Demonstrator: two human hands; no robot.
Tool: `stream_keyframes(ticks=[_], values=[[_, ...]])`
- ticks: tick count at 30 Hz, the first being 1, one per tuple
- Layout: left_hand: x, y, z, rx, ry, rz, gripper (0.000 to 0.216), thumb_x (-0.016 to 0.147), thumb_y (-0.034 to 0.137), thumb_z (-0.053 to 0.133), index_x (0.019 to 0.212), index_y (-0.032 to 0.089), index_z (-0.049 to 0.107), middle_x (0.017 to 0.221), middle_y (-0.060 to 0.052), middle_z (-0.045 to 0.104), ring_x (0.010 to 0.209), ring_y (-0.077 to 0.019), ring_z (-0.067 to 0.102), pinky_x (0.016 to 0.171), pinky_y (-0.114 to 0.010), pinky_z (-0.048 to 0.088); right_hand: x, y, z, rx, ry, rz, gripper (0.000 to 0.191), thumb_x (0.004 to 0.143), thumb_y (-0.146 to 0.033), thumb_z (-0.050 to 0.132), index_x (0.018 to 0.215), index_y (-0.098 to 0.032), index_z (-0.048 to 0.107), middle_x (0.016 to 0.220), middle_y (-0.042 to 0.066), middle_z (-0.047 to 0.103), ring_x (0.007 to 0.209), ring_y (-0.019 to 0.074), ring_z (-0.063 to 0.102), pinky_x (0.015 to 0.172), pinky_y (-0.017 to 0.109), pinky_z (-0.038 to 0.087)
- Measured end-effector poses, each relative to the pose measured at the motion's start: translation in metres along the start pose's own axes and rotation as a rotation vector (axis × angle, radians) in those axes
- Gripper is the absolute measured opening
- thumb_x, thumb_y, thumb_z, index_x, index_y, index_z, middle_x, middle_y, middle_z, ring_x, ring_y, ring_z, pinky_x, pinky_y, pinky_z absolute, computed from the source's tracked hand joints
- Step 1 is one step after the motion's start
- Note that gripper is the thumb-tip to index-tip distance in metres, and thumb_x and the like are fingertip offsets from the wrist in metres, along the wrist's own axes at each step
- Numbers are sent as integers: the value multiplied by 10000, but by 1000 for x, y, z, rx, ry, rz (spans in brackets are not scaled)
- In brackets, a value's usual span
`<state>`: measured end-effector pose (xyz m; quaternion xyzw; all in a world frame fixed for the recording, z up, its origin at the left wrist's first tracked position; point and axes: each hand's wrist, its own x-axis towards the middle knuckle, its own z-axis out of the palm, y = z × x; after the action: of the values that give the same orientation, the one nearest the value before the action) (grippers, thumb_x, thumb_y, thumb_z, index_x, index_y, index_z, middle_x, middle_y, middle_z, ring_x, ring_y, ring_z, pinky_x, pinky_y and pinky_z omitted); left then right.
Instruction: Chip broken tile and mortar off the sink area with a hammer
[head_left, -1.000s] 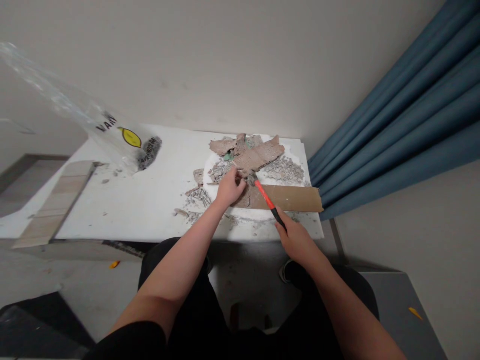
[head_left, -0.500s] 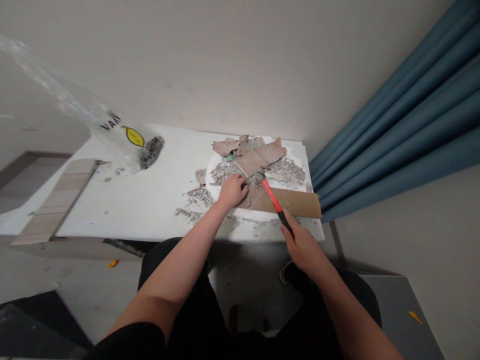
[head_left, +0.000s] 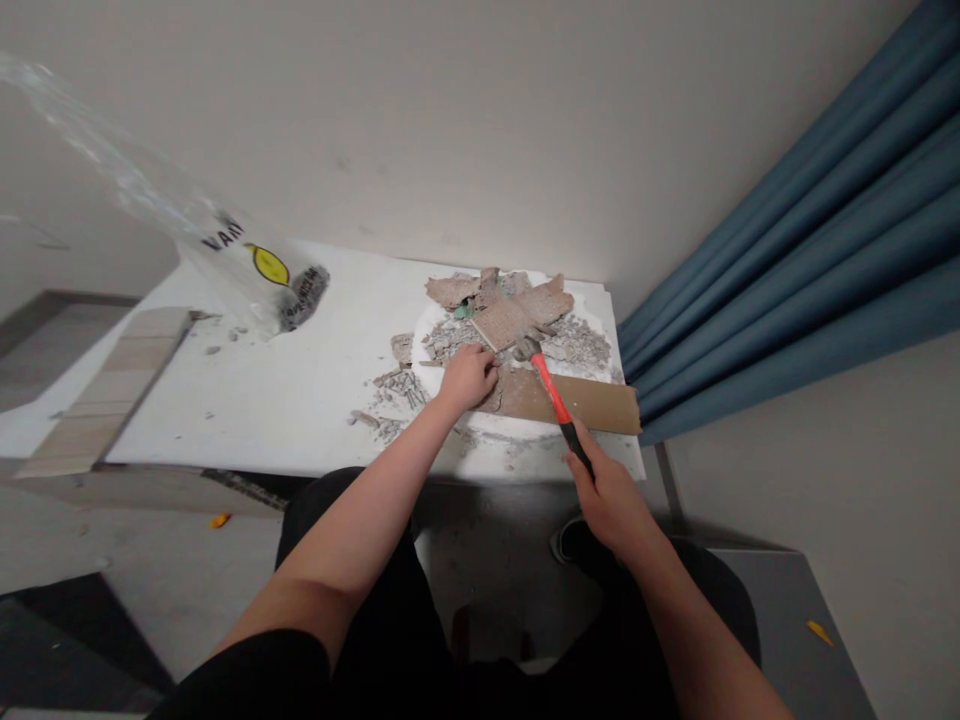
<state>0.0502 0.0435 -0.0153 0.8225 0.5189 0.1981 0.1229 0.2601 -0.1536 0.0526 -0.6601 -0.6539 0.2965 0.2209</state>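
Observation:
My right hand (head_left: 609,492) is wrapped round the black grip of a hammer (head_left: 551,388) with a red shaft. The grey hammer head stands just above the broken rubble by my left fingertips. My left hand (head_left: 469,377) lies with curled fingers at the left end of a brown board (head_left: 589,402); whatever its fingers pinch is too small to make out. Behind the hammer head, torn brown sheet pieces (head_left: 517,312) lie over a heap of grey crumbled chunks (head_left: 581,345). Rubble and sheets rest on a white round base on the table.
A clear plastic bag (head_left: 251,285) with a lemon print and dark grey bits inside stands on the white table (head_left: 300,410). Left of it lies a wood-patterned plank (head_left: 124,385). More fragments (head_left: 397,400) are scattered beside my left hand. A blue curtain (head_left: 795,230) hangs at the right.
The hammer head has lifted slightly and shifted a little to the right, away from my left fingertips. My left hand stays in nearly the same place.

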Motion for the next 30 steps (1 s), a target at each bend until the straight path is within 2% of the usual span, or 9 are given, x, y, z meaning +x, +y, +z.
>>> stream_keyframes(ticks=[5,9,12,15,18,21,27,30], values=[[0,0,-1,-15,4,8,217,825,211,508,878,196,717,946,-127,629,995,-310,557,900,-465,480,0,0,9,-44,-22,11,588,995,-308,382,1562,-157,375,1315,164,664,1187,311,643,974,449,505],[-2,0,-2,-16,10,19,210,824,202,500,841,191,709,912,-119,623,973,-297,568,903,-447,475,4,3,16,-58,-16,21,591,997,-312,375,1559,-128,377,1226,180,704,1121,320,670,932,448,514],[-7,2,-3,16,15,65,247,838,416,594,851,187,685,913,-114,612,971,-302,571,902,-436,470,5,5,15,-46,-10,23,598,1001,-316,367,1566,-120,355,1255,187,689,1159,316,652,948,443,506],[-14,4,-3,40,11,126,586,679,687,715,960,176,659,1004,-127,607,1020,-332,559,942,-455,452,7,3,15,-74,-39,32,594,995,-300,376,1556,-106,375,1248,196,691,1150,318,657,959,446,499],[-19,5,-3,55,1,147,778,549,783,754,1021,176,631,1073,-140,594,1067,-357,542,990,-477,422,8,0,15,-82,-53,26,587,993,-299,381,1547,-105,395,1218,196,705,1135,322,664,953,451,502],[-22,5,-4,65,-1,162,831,505,806,763,1036,183,619,1107,-145,587,1111,-376,525,1050,-506,379,7,0,15,-61,-38,11,592,997,-309,384,1561,-132,375,1227,175,706,1178,314,645,973,452,494],[-28,12,0,78,15,147,846,500,768,791,1082,179,622,1119,-148,597,1178,-400,517,1189,-562,202,13,7,15,-66,-26,5,585,984,-309,411,1552,-172,401,1287,150,684,1205,293,635,995,439,494],[-29,12,-8,55,32,141,885,510,743,802,1158,174,603,1176,-153,598,1205,-395,509,1197,-565,194,17,12,7,-31,-10,-23,582,984,-315,414,1547,-169,408,1369,148,635,1276,288,585,1020,441,482]])
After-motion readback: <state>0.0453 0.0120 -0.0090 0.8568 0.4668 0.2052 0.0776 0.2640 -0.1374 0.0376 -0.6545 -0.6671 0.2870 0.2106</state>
